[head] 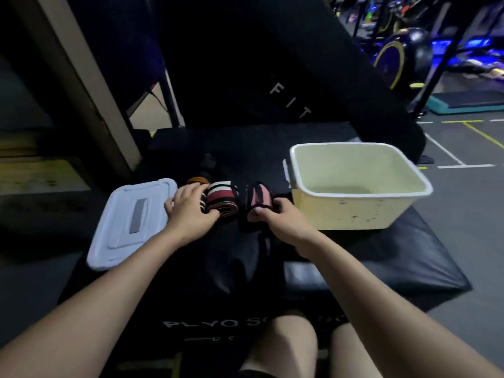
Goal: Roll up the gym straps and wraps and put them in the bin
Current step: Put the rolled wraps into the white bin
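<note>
The pink wrap (pixel 257 203) lies on the black padded table (pixel 381 257), just left of the bin (pixel 354 186) and right of the maroon striped wrap (pixel 222 199); a dark tail of strap seems to run from it toward the person, though the black surface swallows most of it. The right hand (pixel 283 219) has its grip closed on the near end of the pink wrap, fingers curled round it, while the left hand (pixel 188 208) presses on the striped wrap with curled fingers, holding its near edge. Judging from this, the rolling has barely begun, and the bin holds nothing that can be seen. To roll well, start from the near end, keep the turns tight and square to the edges, and let the other hand feed the loose tail flat so it does not twist. An orange roll (pixel 197 180) sits just behind the left hand, and the bin's lid (pixel 131 222) lies flat to the left
</note>
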